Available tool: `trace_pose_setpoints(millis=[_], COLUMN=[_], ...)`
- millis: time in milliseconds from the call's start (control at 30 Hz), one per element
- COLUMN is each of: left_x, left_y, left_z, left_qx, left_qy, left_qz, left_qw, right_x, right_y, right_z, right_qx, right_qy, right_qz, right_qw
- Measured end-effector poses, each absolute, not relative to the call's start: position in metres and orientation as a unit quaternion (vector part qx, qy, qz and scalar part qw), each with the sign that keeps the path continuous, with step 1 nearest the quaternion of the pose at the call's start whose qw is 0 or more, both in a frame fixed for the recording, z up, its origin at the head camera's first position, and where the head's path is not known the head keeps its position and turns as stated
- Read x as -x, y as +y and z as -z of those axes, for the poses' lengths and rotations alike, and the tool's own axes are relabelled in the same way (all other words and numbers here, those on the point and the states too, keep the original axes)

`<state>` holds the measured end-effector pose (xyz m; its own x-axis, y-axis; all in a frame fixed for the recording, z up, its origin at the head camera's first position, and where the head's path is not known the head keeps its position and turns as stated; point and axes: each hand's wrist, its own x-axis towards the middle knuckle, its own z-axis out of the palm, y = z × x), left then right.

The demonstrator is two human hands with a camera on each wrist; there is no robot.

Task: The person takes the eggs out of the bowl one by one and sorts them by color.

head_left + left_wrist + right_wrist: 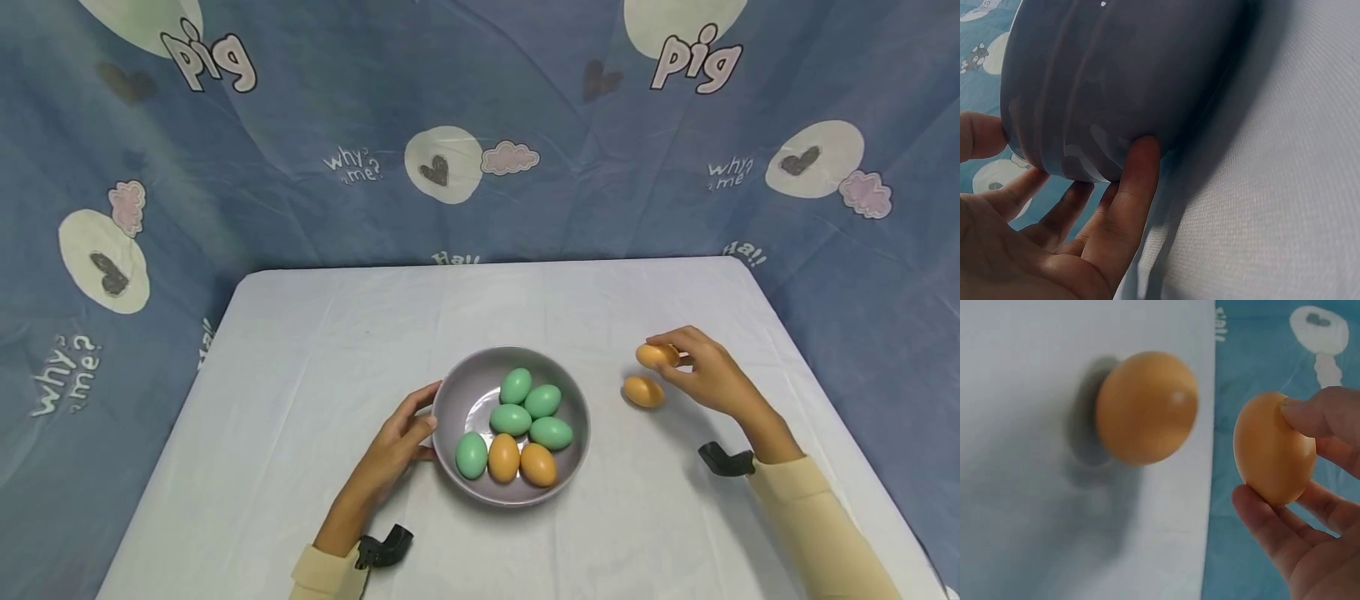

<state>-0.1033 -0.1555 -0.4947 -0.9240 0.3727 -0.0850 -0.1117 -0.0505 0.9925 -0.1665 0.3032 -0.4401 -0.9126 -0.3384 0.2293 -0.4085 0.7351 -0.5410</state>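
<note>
Grey bowl (572,400) sits mid tabletop (300,350), w/ 5 green eggs (514,419) + 2 orange eggs (521,462) already inside. Left hand (393,446) rests vs. bowl's left wall, fingers straight, steadying, not gripping. Right of bowl, right hand (708,375) pinches an orange egg (657,356) betw. thumb & fingertips, held off the cloth. A second loose orange egg (643,391) lies on tabletop just beside it, nearer the bowl. Judging by this: 7 in, 2 still out.
</note>
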Motion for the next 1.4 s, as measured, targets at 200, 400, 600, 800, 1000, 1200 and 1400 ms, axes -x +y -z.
trace_pose_setpoints(millis=[200,400,600,800,1000,1200,1400], left_x=[0.103,0.103,0.103,0.102,0.102,0.101,0.102], left_y=[-0.156,-0.156,-0.155,-0.155,-0.155,-0.156,-0.156], left_z=[0.494,0.493,0.492,0.492,0.494,0.494,0.493], left_qx=[-0.100,-0.099,-0.098,-0.098,-0.096,-0.093,-0.095], left_qy=[0.667,0.671,0.671,0.669,0.670,0.670,0.672], left_qz=[-0.719,-0.715,-0.716,-0.717,-0.717,-0.718,-0.715], left_qw=[0.169,0.169,0.167,0.167,0.166,0.166,0.166], right_x=[0.168,0.169,0.168,0.167,0.167,0.166,0.166], right_y=[0.312,0.316,0.316,0.317,0.319,0.318,0.318], right_z=[0.458,0.468,0.474,0.478,0.482,0.483,0.480], right_qx=[-0.168,-0.139,-0.126,-0.121,-0.119,-0.113,-0.115], right_qy=[-0.939,-0.943,-0.944,-0.943,-0.943,-0.943,-0.943], right_qz=[-0.297,-0.301,-0.306,-0.311,-0.311,-0.313,-0.310], right_qw=[0.038,0.014,0.002,-0.002,-0.010,-0.015,-0.024])
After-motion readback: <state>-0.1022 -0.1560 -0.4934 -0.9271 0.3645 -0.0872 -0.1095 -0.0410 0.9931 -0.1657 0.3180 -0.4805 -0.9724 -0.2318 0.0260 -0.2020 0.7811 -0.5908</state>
